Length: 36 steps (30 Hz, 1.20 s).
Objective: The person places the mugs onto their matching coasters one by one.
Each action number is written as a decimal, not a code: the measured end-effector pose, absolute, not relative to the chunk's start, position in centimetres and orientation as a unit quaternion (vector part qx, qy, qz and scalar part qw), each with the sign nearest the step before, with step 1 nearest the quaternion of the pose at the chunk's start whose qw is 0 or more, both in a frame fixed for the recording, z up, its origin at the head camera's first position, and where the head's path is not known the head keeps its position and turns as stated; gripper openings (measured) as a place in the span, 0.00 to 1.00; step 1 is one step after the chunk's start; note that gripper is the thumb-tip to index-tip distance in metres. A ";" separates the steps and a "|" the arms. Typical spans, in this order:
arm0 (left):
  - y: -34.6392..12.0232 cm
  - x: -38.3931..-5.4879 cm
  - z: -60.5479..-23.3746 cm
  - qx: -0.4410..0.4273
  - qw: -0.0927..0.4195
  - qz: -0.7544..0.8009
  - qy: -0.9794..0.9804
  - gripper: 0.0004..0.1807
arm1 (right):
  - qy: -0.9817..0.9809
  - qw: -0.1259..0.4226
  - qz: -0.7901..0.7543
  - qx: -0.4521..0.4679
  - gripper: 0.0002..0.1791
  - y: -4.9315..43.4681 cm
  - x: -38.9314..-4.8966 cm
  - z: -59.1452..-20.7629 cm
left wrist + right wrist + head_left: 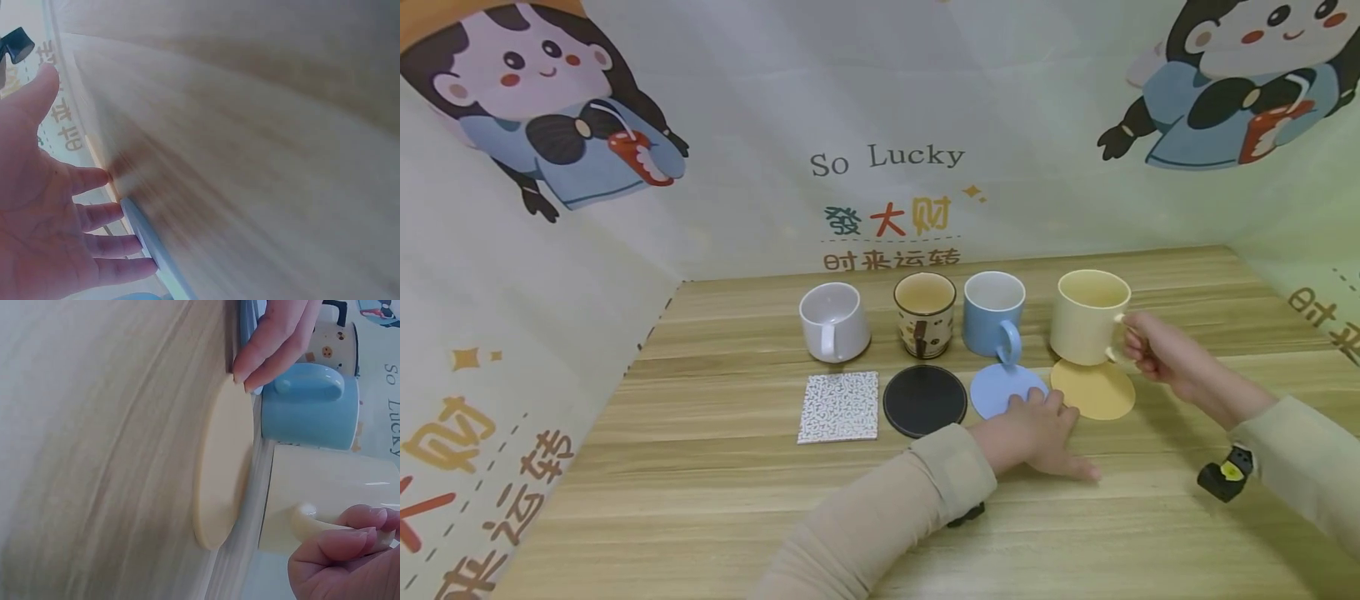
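Observation:
In the head view, my right hand [1165, 354] pinches the handle of a pale yellow mug [1086, 325] at the right end of a row of mugs. The right wrist view shows thumb and fingers around that handle [315, 526]. Just in front of the mug lies a round yellow coaster [1097, 393]. My left hand [1041, 429] is spread low over the table, its fingertips at the edges of the yellow coaster and a round blue coaster [1000, 387]. Part of the blue coaster is hidden behind the hand. A blue mug [985, 308] stands behind it.
Left of the blue mug stand a patterned mug [934, 329] and a white mug [832, 325]. A round black coaster [925, 400] and a square speckled coaster [838, 407] lie before them. A printed cloth backdrop [887, 108] rises behind the wooden table [700, 467].

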<state>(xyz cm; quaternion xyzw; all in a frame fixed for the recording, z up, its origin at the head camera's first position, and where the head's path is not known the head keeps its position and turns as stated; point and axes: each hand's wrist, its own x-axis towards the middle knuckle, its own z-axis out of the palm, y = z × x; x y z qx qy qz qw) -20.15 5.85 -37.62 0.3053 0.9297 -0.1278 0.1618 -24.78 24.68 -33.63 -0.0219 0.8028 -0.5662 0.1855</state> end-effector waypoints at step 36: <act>5.6 -20.2 -37.5 0.313 0.164 -0.129 0.927 0.50 | 0.805 0.197 -0.558 -0.045 0.22 26.1 -21.3 -35.6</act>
